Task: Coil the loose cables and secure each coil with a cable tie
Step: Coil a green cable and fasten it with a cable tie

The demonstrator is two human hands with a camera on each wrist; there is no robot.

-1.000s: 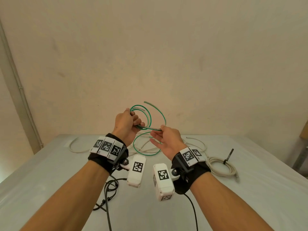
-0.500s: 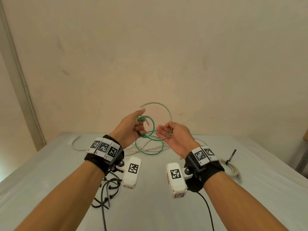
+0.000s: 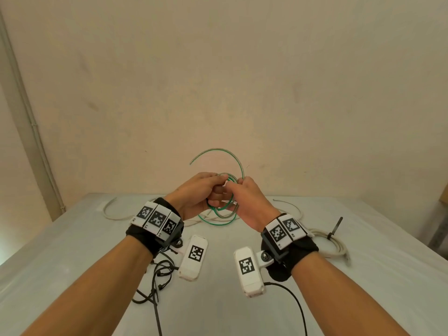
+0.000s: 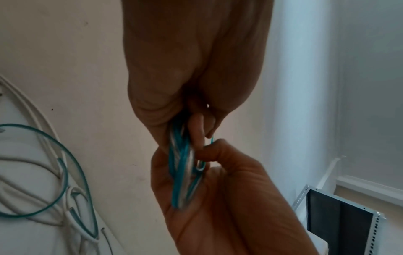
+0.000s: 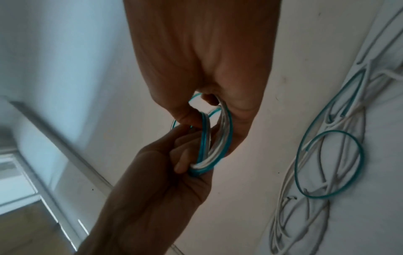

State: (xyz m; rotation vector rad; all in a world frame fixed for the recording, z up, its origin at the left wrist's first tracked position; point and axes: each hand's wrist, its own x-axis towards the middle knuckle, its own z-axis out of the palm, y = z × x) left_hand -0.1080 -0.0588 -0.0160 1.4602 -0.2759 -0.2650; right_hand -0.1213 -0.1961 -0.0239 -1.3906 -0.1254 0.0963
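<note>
A thin green cable (image 3: 224, 190) is wound into a small coil in the air above the table's far half. My left hand (image 3: 213, 190) grips the coil on its left side, fingers curled round the strands. My right hand (image 3: 240, 190) pinches the same coil from the right, touching the left hand. In the left wrist view the bundled strands (image 4: 181, 163) run between both hands. In the right wrist view the coil (image 5: 218, 138) passes through my right fingers. A free end (image 3: 218, 151) arcs above the hands, and a loose green loop (image 3: 218, 220) hangs below them.
Loose white cables (image 3: 114, 212) lie at the table's far side. A tied white coil (image 3: 332, 246) with a black tie (image 3: 335, 229) sits at the right. Black cable ties (image 3: 157, 275) lie under my left forearm. A grey cloth covers the table (image 3: 72, 263).
My hands have come together. The right hand, open-palmed half a second ago, now pinches the coil. The cable's free end has swung up over the hands.
</note>
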